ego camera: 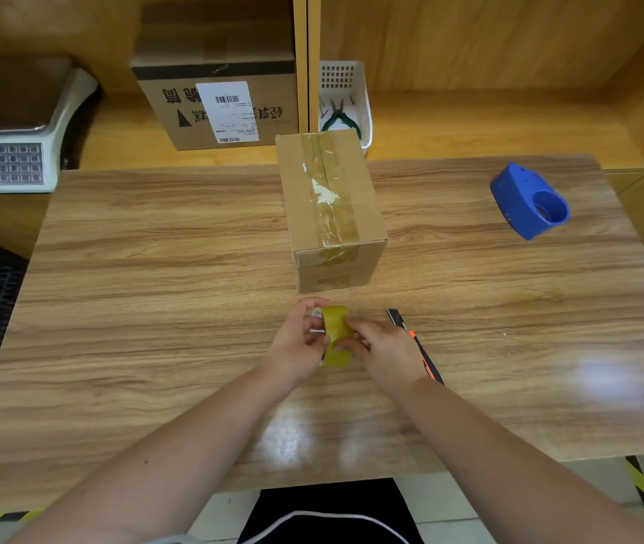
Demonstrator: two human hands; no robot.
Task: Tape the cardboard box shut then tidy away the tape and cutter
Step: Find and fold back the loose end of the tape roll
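Observation:
A small cardboard box [332, 206] stands on the wooden table [155, 308], flaps closed, with a strip of clear tape along its top seam and down the near face. Just in front of it, a yellowish roll of tape [337, 327] is held upright between both hands. My left hand [300, 343] grips the roll's left side and core. My right hand [381, 351] has its fingers on the roll's outer face. A black and orange utility cutter [414, 339] lies on the table right beside my right hand, partly hidden by my wrist.
A blue tape dispenser [528, 200] sits at the table's far right. Behind the box stand a white basket [346, 100] holding pliers and a larger labelled carton [218, 92]. A weighing scale [10, 147] sits at the far left.

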